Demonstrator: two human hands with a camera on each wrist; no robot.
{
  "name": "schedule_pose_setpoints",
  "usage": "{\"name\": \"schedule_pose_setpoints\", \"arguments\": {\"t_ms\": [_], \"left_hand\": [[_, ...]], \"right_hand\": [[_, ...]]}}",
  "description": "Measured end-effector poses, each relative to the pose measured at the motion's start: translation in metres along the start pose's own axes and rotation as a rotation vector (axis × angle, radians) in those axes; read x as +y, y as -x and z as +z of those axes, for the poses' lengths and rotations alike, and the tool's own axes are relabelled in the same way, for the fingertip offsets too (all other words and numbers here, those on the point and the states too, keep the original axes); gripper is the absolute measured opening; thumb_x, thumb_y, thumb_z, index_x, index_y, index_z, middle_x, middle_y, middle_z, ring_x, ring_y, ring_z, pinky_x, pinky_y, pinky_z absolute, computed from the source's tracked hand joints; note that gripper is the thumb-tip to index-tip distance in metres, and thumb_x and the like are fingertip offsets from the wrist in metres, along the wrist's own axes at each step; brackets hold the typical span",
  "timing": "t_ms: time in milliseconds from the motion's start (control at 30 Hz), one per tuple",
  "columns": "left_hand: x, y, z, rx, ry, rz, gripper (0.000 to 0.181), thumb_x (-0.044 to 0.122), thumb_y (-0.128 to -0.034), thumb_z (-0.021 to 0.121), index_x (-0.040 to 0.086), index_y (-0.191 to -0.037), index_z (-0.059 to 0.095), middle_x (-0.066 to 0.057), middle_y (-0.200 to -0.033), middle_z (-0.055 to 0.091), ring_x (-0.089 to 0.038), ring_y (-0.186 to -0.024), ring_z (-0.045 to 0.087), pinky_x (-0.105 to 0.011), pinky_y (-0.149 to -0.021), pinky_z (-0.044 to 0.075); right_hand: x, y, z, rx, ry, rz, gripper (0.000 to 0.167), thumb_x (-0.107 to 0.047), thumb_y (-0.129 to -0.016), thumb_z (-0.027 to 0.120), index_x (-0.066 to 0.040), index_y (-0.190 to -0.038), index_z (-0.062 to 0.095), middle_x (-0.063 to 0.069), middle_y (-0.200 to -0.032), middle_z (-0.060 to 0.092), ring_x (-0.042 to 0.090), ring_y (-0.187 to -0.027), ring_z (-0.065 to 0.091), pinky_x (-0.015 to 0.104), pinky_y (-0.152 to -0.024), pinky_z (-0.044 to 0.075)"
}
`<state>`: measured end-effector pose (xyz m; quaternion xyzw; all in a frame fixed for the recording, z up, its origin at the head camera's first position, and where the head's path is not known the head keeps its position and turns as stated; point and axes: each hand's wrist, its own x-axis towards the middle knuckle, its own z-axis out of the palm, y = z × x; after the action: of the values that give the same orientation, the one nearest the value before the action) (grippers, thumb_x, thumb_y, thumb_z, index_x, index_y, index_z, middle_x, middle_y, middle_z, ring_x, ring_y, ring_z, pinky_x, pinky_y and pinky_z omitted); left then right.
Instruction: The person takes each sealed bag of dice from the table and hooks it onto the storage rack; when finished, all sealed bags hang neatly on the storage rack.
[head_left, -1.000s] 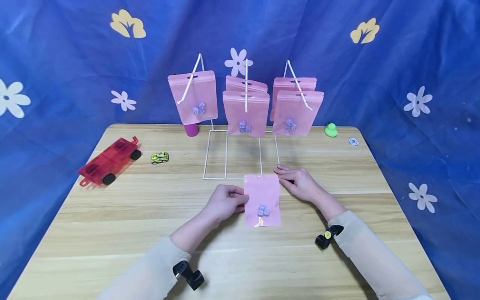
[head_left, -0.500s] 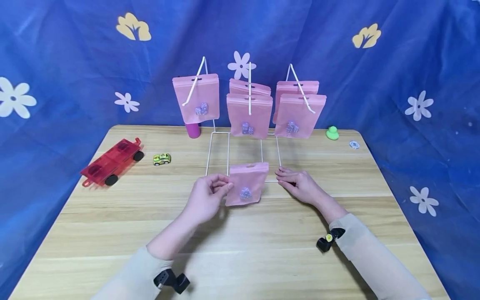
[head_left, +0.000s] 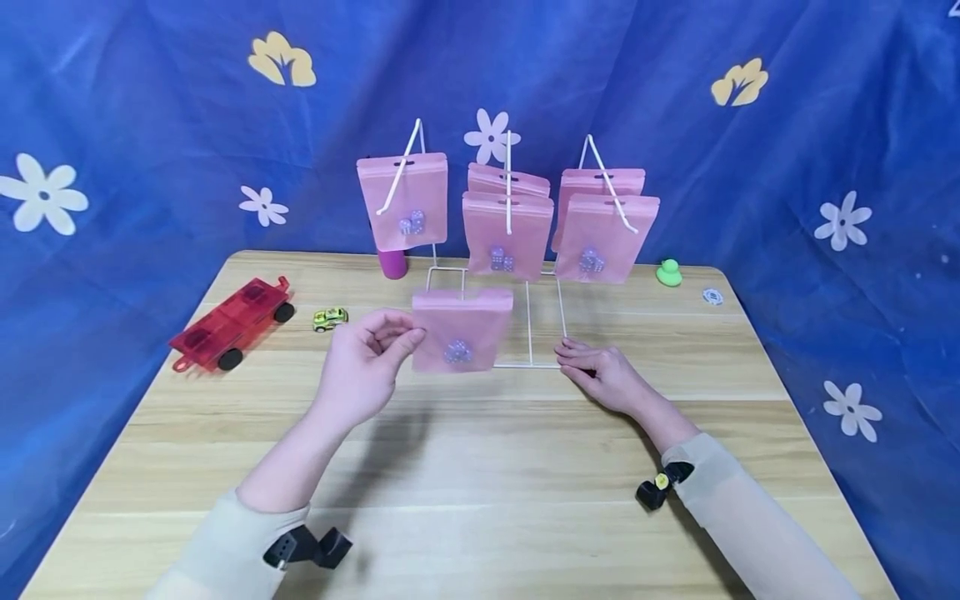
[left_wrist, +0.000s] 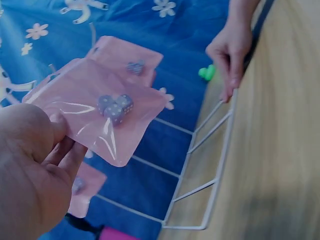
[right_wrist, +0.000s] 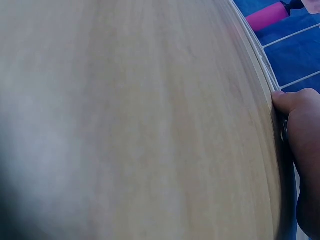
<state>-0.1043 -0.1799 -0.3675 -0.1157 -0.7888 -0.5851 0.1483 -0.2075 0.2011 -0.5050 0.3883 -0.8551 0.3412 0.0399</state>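
My left hand pinches the left edge of a pink zip bag between thumb and fingers. The bag is off the table, in front of the white wire display rack, and purple dice show through it. On the rack's three arms hang more pink bags of dice: one bag on the left arm, two on the middle arm, two on the right. At the front right corner of the rack's base, my right hand grips the wire with thumb and fingers, low against the table.
A red toy trailer and a small green toy car stand on the left of the wooden table. Behind the rack is a purple cylinder. A green duck and a round chip lie at the back right.
My left hand has lifted the pink bag off the table and carried it up and left, toward the rack's left side. My right hand has stayed at the rack's base corner.
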Motion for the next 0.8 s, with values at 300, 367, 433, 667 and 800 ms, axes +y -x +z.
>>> {"name": "schedule_pose_setpoints", "arguments": {"t_ms": [300,367,433,667,800], "left_hand": [[0.02,-0.015,-0.028,0.118,-0.031,0.027,0.007,0.0,-0.0987,0.074,-0.007,-0.101,0.075,-0.005,-0.087,0.077,-0.011,-0.074,0.07,-0.018,-0.059,0.054],[0.024,-0.019,-0.033,0.143,-0.025,0.036,0.008,0.0,-0.0981,0.075,-0.008,-0.101,0.075,0.001,-0.084,0.077,-0.011,-0.073,0.07,-0.018,-0.059,0.054],[0.027,-0.023,-0.038,0.165,-0.017,0.042,0.01,-0.001,-0.0975,0.075,-0.009,-0.102,0.074,0.005,-0.084,0.077,-0.01,-0.072,0.071,-0.017,-0.059,0.055],[0.035,-0.036,-0.053,0.216,0.039,0.029,0.009,-0.001,-0.0977,0.074,-0.008,-0.103,0.072,0.005,-0.084,0.077,-0.008,-0.072,0.072,-0.016,-0.065,0.059],[0.031,-0.043,-0.06,0.228,0.165,-0.008,0.004,-0.002,-0.0971,0.075,0.0,-0.101,0.073,0.001,-0.085,0.077,-0.008,-0.074,0.073,-0.017,-0.072,0.062]], "right_hand": [[0.003,0.001,0.001,0.002,-0.002,-0.007,0.026,-0.009,-0.101,0.073,0.0,-0.125,0.076,0.011,-0.136,0.069,0.029,-0.135,0.06,0.049,-0.114,0.047],[0.003,0.002,0.001,0.002,-0.003,-0.004,0.026,-0.009,-0.102,0.073,0.0,-0.125,0.076,0.011,-0.136,0.069,0.029,-0.135,0.06,0.049,-0.114,0.048],[0.003,0.002,0.001,0.002,-0.002,-0.001,0.025,-0.009,-0.102,0.072,0.0,-0.125,0.076,0.01,-0.136,0.069,0.028,-0.135,0.06,0.05,-0.113,0.048],[0.002,0.001,0.002,0.013,0.001,-0.006,0.024,-0.009,-0.101,0.073,0.0,-0.123,0.077,0.011,-0.135,0.07,0.03,-0.134,0.06,0.051,-0.113,0.048],[0.002,0.001,0.002,0.018,-0.006,-0.011,0.024,-0.008,-0.1,0.074,0.001,-0.122,0.077,0.012,-0.134,0.07,0.032,-0.134,0.061,0.052,-0.113,0.048]]}}
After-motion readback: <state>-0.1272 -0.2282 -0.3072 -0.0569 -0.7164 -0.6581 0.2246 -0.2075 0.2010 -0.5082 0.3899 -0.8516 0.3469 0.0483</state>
